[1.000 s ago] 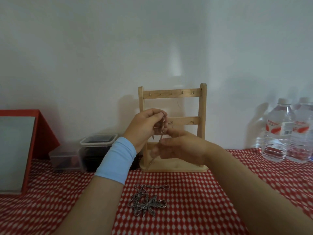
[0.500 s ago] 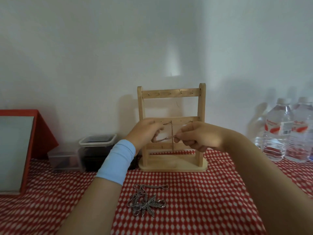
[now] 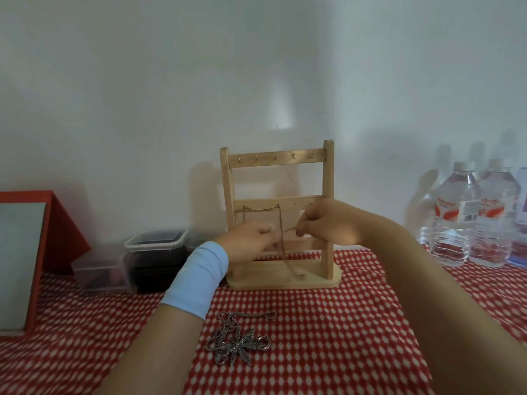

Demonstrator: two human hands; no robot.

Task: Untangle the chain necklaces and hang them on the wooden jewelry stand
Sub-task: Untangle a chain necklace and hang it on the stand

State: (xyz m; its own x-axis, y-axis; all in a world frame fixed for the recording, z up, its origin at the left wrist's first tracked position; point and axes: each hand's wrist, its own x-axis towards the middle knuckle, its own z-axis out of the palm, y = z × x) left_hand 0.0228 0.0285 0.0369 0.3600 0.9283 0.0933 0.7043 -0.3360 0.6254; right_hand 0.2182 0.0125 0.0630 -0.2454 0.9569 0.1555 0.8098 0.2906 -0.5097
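Note:
A wooden jewelry stand [image 3: 328,178] with three crossbars stands at the back of the table, against the wall. A thin chain necklace [image 3: 261,207] is draped across hooks on its middle bar, and one strand drops down to the stand's base. My left hand [image 3: 247,243], with a light blue wristband, pinches the chain in front of the lower bar. My right hand [image 3: 328,223] pinches the same chain a little to the right. A tangled heap of silver chains with a leaf pendant [image 3: 238,342] lies on the cloth in front of the stand.
The table carries a red-and-white checked cloth [image 3: 328,337]. Clear plastic containers [image 3: 134,260] sit left of the stand, and a red-framed board [image 3: 34,252] leans at the far left. Several water bottles [image 3: 473,215] stand at the right against the white wall.
Both hands have dropped from the middle bar to the lower bar. The chain, held bunched between them before, now hangs spread across the middle bar's hooks.

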